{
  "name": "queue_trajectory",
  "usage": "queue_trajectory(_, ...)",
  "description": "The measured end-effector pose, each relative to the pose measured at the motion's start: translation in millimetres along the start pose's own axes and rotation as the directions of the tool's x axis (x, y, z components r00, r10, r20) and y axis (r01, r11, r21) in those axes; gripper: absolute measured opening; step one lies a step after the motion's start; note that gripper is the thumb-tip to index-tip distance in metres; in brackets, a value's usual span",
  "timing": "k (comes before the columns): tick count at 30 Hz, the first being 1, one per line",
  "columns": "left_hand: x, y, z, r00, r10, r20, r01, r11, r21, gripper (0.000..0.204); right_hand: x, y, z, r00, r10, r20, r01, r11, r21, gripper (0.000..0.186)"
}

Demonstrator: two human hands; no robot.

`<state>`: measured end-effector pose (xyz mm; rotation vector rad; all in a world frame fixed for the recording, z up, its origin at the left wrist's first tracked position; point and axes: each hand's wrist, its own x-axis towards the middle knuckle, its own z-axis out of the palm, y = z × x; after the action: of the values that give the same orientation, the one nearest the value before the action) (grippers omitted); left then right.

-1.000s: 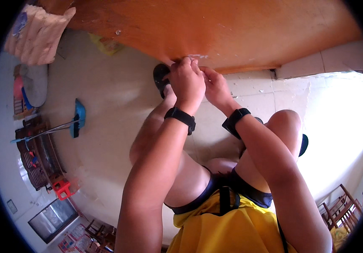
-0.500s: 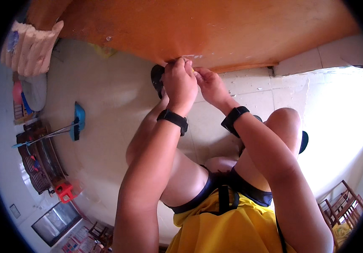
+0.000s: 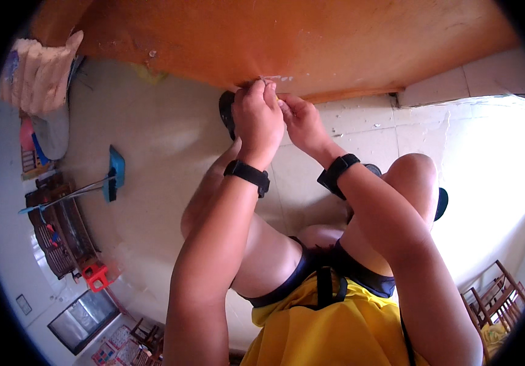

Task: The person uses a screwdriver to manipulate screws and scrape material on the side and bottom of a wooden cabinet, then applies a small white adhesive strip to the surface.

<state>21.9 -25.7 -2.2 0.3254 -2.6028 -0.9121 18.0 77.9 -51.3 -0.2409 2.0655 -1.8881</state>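
Observation:
Close to the lower edge of an orange-brown wooden panel, both my hands work side by side. My left hand is closed with its fingertips up against the panel. Its back hides most of what it grips; a thin tip seems to show above the fingers. My right hand pinches with thumb and forefinger just to the right of it. A small yellow bit shows between the two hands, its kind too small to tell. Pale scuffs mark the wood beside my fingertips.
Small crumbs lie on the tiled floor below the panel. To the left are a blue dustpan with a long handle, a red stool and a dark wooden rack. A wooden chair stands at the lower right.
Both hands stay in nearly the same place at the panel. My left fingers have shifted very slightly up and left, with the right hand still pinching beside them.

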Motion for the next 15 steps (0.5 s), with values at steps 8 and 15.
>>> queue_trajectory(8, -3, 1, 3, 0.999, 0.012, 0.042, -0.018, 0.989, 0.148, 0.020, 1, 11, 0, 0.997, 0.066, 0.037, -0.068, 0.996, 0.058, 0.027)
queue_trajectory(15, -1, 3, 0, 0.998, -0.027, 0.058, 0.020, 0.994, 0.107, 0.019, -2, 6, 0, 0.999, 0.035, 0.022, -0.034, 0.999, -0.037, 0.026)
